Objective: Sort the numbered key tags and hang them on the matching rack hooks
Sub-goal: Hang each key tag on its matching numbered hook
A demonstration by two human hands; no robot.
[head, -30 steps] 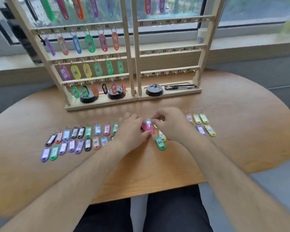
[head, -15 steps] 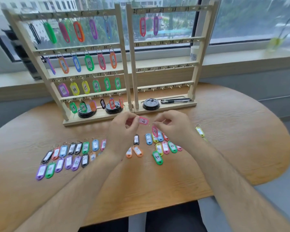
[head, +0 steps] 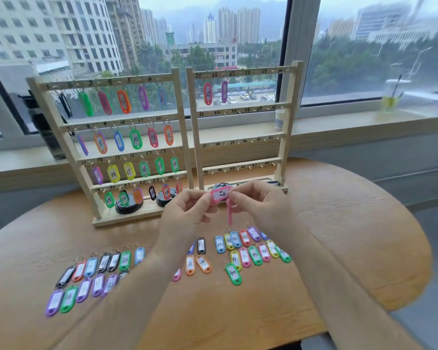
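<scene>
Pinching pink tag between left hand and right hand, long axis left-right | right rack straight above, upper centre | right hand nearer

Wooden table beside a wide window over a grey-skied city

The light wooden table with a rounded edge stands below a long pale windowsill. On the sill at the right stands a clear plastic cup with a dark straw and a yellow-green drink low in it. A small white container stands further left, and a dark bottle at the far left. Black round lids lie flat near the table's far edge. Through the window show tall buildings, green trees and parked cars.
</scene>
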